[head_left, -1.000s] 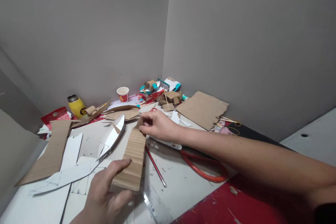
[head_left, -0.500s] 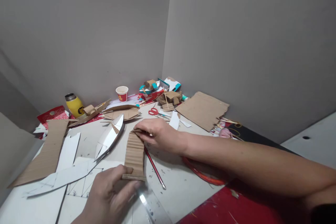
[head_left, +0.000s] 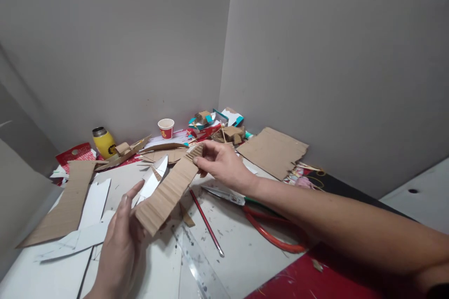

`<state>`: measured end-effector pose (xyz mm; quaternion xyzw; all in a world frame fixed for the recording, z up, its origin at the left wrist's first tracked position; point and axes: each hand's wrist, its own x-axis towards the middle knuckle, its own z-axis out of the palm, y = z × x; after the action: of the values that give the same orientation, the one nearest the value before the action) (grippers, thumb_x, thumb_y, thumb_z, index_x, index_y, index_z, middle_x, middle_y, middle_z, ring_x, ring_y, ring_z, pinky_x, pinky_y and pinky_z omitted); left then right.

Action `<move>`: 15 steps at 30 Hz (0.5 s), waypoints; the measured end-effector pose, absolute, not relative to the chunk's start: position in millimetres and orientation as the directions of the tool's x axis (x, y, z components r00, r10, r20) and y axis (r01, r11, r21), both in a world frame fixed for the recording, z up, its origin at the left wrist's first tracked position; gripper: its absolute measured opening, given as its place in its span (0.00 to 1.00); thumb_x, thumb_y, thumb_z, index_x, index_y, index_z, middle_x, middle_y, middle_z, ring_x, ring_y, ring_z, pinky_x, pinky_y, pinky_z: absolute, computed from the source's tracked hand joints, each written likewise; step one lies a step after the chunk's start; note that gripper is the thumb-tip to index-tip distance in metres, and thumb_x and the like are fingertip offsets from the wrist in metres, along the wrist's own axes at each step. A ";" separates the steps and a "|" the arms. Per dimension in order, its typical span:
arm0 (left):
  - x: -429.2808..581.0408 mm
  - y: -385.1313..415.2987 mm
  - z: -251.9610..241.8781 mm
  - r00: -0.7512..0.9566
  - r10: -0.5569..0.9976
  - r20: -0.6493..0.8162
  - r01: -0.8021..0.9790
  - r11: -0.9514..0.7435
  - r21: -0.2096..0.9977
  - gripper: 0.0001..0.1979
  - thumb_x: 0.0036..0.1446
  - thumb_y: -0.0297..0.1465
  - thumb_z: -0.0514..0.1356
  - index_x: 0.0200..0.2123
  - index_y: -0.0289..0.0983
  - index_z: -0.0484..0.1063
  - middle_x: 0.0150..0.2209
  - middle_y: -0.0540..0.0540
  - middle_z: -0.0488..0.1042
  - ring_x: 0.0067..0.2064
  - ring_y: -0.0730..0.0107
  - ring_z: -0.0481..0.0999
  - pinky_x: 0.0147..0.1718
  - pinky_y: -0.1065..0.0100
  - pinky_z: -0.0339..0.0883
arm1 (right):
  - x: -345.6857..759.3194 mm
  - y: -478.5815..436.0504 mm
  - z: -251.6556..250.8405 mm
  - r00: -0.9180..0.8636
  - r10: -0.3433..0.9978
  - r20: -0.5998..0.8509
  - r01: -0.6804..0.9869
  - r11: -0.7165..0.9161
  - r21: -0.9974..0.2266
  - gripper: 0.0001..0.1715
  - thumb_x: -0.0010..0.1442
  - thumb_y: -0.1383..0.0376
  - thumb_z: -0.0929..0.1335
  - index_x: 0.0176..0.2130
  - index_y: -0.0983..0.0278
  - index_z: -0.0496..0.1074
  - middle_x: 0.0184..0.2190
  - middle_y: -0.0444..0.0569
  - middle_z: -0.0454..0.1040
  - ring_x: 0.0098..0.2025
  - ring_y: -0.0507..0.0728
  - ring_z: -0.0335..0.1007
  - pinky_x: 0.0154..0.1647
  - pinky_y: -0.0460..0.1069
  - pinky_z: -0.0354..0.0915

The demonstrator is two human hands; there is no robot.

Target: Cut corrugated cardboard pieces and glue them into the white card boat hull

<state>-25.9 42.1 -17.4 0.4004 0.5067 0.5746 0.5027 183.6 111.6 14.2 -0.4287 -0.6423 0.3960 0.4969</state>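
Note:
A corrugated cardboard strip [head_left: 166, 192] slants above the table between my two hands. Its far end is pinched between the thumb and fingers of my right hand [head_left: 228, 167]. At the near end, my left hand [head_left: 121, 243] supports the strip from the side and below, index finger raised; part of its grip is hidden behind the cardboard. Beyond the strip lies a white boat-shaped piece [head_left: 153, 181], partly covered. Under my right forearm are large scissors [head_left: 226, 195] with orange handles. A dark red pencil [head_left: 206, 224] and a clear ruler [head_left: 200, 268] lie nearby.
Cut cardboard [head_left: 66, 205] and white strips [head_left: 93, 205] lie at left. Along the wall stand a yellow bottle [head_left: 104, 144], a paper cup [head_left: 166, 129] and several small cardboard models. A cardboard sheet [head_left: 275, 149] rests at back right. A red surface [head_left: 308, 275] lies front right.
The strip has been lifted and turned from upright to slanting, its broad face now showing. My left hand has moved left and raised its index finger. The scissors' blades and a small cardboard scrap are uncovered.

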 end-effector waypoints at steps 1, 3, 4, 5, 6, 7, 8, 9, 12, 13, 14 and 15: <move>-27.0 44.2 -17.3 -0.162 0.983 -0.083 -0.232 0.044 0.972 0.31 0.55 0.50 0.56 0.55 0.36 0.68 0.40 0.42 0.79 0.36 0.57 0.79 0.32 0.60 0.74 | 182.7 111.0 13.7 -0.118 0.943 0.311 0.151 0.326 -0.933 0.03 0.53 0.71 0.65 0.30 0.65 0.65 0.24 0.40 0.67 0.22 0.47 0.66 0.21 0.44 0.68; -29.6 47.4 -16.9 -0.103 0.981 -0.165 -0.345 0.120 0.931 0.30 0.54 0.48 0.59 0.53 0.34 0.69 0.42 0.41 0.78 0.35 0.61 0.79 0.31 0.64 0.74 | 180.9 110.9 12.1 -0.091 0.935 0.342 0.155 0.353 -0.923 0.03 0.52 0.70 0.65 0.29 0.64 0.65 0.23 0.40 0.66 0.20 0.48 0.66 0.20 0.44 0.68; -30.7 48.3 -16.3 -0.083 0.978 -0.190 -0.379 0.145 0.914 0.29 0.54 0.47 0.59 0.53 0.33 0.69 0.41 0.41 0.78 0.33 0.62 0.79 0.29 0.65 0.74 | 180.0 111.3 11.1 -0.083 0.930 0.359 0.160 0.368 -0.916 0.03 0.52 0.69 0.66 0.29 0.64 0.64 0.23 0.40 0.66 0.20 0.48 0.66 0.20 0.45 0.68; -31.5 48.8 -15.4 -0.067 0.976 -0.208 -0.398 0.165 0.902 0.28 0.54 0.46 0.59 0.53 0.33 0.69 0.39 0.41 0.78 0.31 0.63 0.79 0.27 0.67 0.74 | 178.9 112.0 10.2 -0.078 0.923 0.377 0.164 0.385 -0.908 0.03 0.52 0.69 0.66 0.29 0.64 0.64 0.23 0.40 0.66 0.20 0.48 0.66 0.20 0.45 0.68; -32.2 49.0 -14.3 -0.060 0.974 -0.218 -0.408 0.175 0.896 0.28 0.55 0.45 0.59 0.52 0.32 0.69 0.37 0.40 0.79 0.29 0.64 0.79 0.26 0.67 0.74 | 177.8 113.0 9.5 -0.072 0.917 0.393 0.168 0.400 -0.901 0.03 0.52 0.68 0.66 0.29 0.63 0.64 0.23 0.40 0.66 0.21 0.49 0.67 0.21 0.46 0.68; -32.7 49.0 -13.2 -0.063 0.974 -0.216 -0.416 0.171 0.893 0.27 0.56 0.45 0.58 0.53 0.32 0.68 0.36 0.40 0.79 0.28 0.63 0.79 0.26 0.68 0.74 | 176.6 114.3 9.1 -0.062 0.912 0.406 0.168 0.411 -0.896 0.04 0.53 0.67 0.66 0.29 0.63 0.65 0.23 0.40 0.66 0.21 0.49 0.67 0.21 0.46 0.69; -33.2 49.0 -12.2 -0.069 0.977 -0.200 -0.424 0.153 0.893 0.26 0.57 0.44 0.57 0.53 0.32 0.68 0.36 0.39 0.79 0.29 0.62 0.80 0.26 0.67 0.74 | 175.2 115.9 9.0 -0.041 0.910 0.412 0.156 0.413 -0.897 0.04 0.53 0.66 0.67 0.30 0.63 0.65 0.23 0.40 0.67 0.22 0.49 0.67 0.22 0.46 0.69; -33.9 49.0 -11.3 -0.082 0.981 -0.174 -0.431 0.122 0.894 0.25 0.58 0.44 0.56 0.53 0.33 0.67 0.37 0.38 0.79 0.30 0.61 0.81 0.26 0.67 0.75 | 173.7 118.0 9.4 -0.012 0.913 0.408 0.138 0.406 -0.903 0.05 0.52 0.66 0.67 0.31 0.63 0.65 0.24 0.41 0.67 0.22 0.49 0.67 0.23 0.47 0.71; -37.9 50.7 -10.5 -0.150 0.985 -0.081 -0.422 0.011 0.906 0.23 0.59 0.42 0.56 0.53 0.36 0.65 0.42 0.38 0.78 0.33 0.60 0.81 0.28 0.66 0.76 | 168.7 127.3 11.7 0.075 0.927 0.368 0.075 0.363 -0.929 0.08 0.52 0.66 0.67 0.34 0.62 0.64 0.28 0.42 0.68 0.25 0.50 0.69 0.25 0.47 0.73; -40.0 51.9 -10.6 -0.177 0.982 -0.059 -0.402 -0.017 0.916 0.22 0.59 0.42 0.56 0.53 0.37 0.65 0.42 0.39 0.78 0.33 0.61 0.81 0.28 0.66 0.76 | 166.9 131.2 12.3 0.081 0.932 0.355 0.064 0.350 -0.935 0.09 0.52 0.67 0.66 0.35 0.62 0.63 0.29 0.42 0.68 0.26 0.50 0.69 0.25 0.47 0.73; -42.7 53.5 -10.9 -0.209 0.977 -0.043 -0.372 -0.039 0.927 0.22 0.58 0.41 0.58 0.53 0.38 0.65 0.41 0.41 0.78 0.33 0.62 0.81 0.28 0.68 0.76 | 165.1 135.3 12.6 0.075 0.937 0.342 0.061 0.338 -0.939 0.09 0.51 0.68 0.66 0.35 0.62 0.63 0.30 0.42 0.68 0.27 0.51 0.70 0.24 0.47 0.73; -45.8 55.5 -11.2 -0.245 0.969 -0.026 -0.334 -0.059 0.941 0.21 0.56 0.39 0.60 0.52 0.39 0.67 0.39 0.43 0.77 0.32 0.64 0.81 0.28 0.69 0.75 | 163.2 139.4 12.7 0.058 0.943 0.328 0.063 0.324 -0.944 0.09 0.51 0.69 0.66 0.35 0.62 0.62 0.30 0.42 0.68 0.26 0.51 0.70 0.24 0.46 0.73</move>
<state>-45.8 55.5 -11.2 0.3450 0.4605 0.6407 0.5085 163.2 139.4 12.7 -0.4401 -0.5717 0.3798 0.5790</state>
